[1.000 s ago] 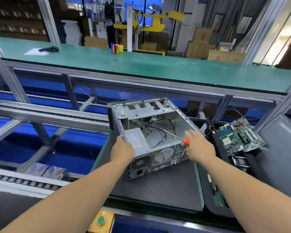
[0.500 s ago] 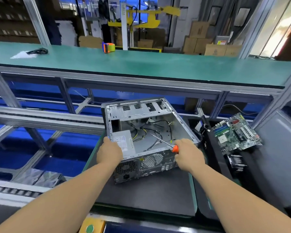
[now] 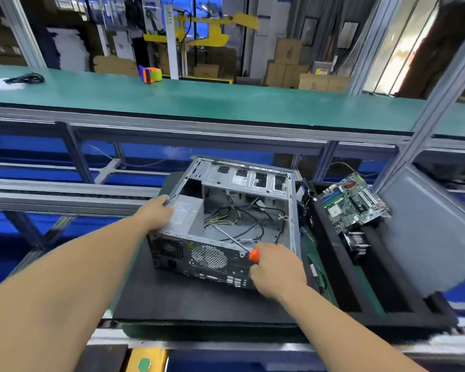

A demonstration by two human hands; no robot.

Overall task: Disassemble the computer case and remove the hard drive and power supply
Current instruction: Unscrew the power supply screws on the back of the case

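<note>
Open computer case (image 3: 226,224) lies on its side on the dark surface (image 3: 199,299), rear panel toward the person. Power supply (image 3: 184,218) sits in the near-left corner, directly under the left hand (image 3: 156,214), which grips that edge. Right hand (image 3: 275,268) is clenched on the screwdriver (image 3: 235,241), shaft angled up-left into the case. Hard drive not visible.

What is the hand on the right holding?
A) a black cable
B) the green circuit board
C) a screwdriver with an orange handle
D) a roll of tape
C: the right hand is curled round a screwdriver with an orange handle, and its metal shaft reaches into the open computer case.
</note>
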